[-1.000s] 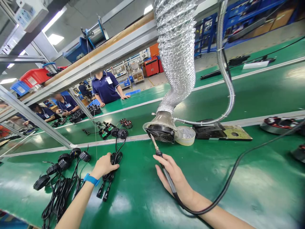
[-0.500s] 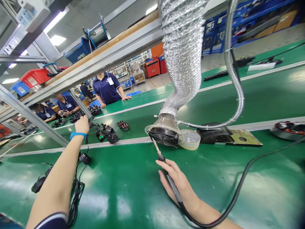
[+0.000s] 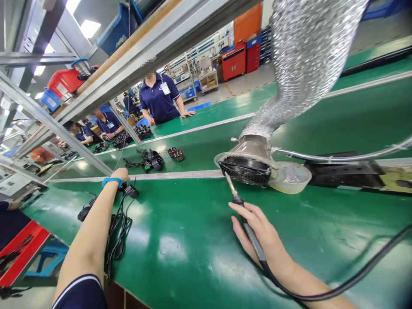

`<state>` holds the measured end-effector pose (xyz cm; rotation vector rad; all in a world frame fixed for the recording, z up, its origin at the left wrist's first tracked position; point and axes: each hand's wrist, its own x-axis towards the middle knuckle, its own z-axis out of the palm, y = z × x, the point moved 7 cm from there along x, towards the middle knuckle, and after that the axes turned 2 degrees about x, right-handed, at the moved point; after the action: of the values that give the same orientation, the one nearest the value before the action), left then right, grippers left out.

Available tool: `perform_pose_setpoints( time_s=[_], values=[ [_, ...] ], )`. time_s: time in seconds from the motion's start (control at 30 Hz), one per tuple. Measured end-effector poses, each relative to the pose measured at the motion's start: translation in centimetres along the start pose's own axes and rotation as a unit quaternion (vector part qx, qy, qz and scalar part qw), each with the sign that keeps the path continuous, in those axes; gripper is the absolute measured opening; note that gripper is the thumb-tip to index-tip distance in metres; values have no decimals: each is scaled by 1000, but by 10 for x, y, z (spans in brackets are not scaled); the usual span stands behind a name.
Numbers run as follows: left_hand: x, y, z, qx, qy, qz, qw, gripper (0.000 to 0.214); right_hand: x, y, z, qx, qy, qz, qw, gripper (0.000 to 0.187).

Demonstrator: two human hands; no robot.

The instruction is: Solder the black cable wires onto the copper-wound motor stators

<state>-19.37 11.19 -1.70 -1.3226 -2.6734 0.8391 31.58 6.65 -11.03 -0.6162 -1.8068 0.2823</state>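
Note:
My left hand (image 3: 120,174), a blue band on its wrist, rests curled at the metal rail between the two green benches. It is nearest a small black cable unit (image 3: 131,191), and a coil of black cable (image 3: 117,231) lies below it. Whether it grips anything is hidden. My right hand (image 3: 259,227) is shut around a black-handled soldering iron (image 3: 249,227), whose metal tip (image 3: 229,182) points towards a round fume extractor fan (image 3: 244,171). Beside that fan sits a shallow dish of tip-cleaning wire (image 3: 289,177).
Wired circuit boards (image 3: 148,159) and copper-wound rings (image 3: 176,154) lie on the far bench. Silver ducting (image 3: 305,56) hangs overhead. A black stand (image 3: 341,174) lies to the right. Several co-workers in navy shirts (image 3: 159,98) work beyond a metal frame.
My left hand has moved from the far bench back to the rail, and the view has swung left. My right hand keeps the same hold on the iron.

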Motion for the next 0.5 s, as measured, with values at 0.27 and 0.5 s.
perform_pose_setpoints(
  time_s=[0.27,0.5],
  values=[
    [-55,-24,74,-13,-37,-38,998,37,-1,-4,2,-2,-14,-15,1000,43],
    [-76,-16,108,-74,-12,-105,992,38,-4,-4,1,2,-11,-11,1000,41]
  ],
)
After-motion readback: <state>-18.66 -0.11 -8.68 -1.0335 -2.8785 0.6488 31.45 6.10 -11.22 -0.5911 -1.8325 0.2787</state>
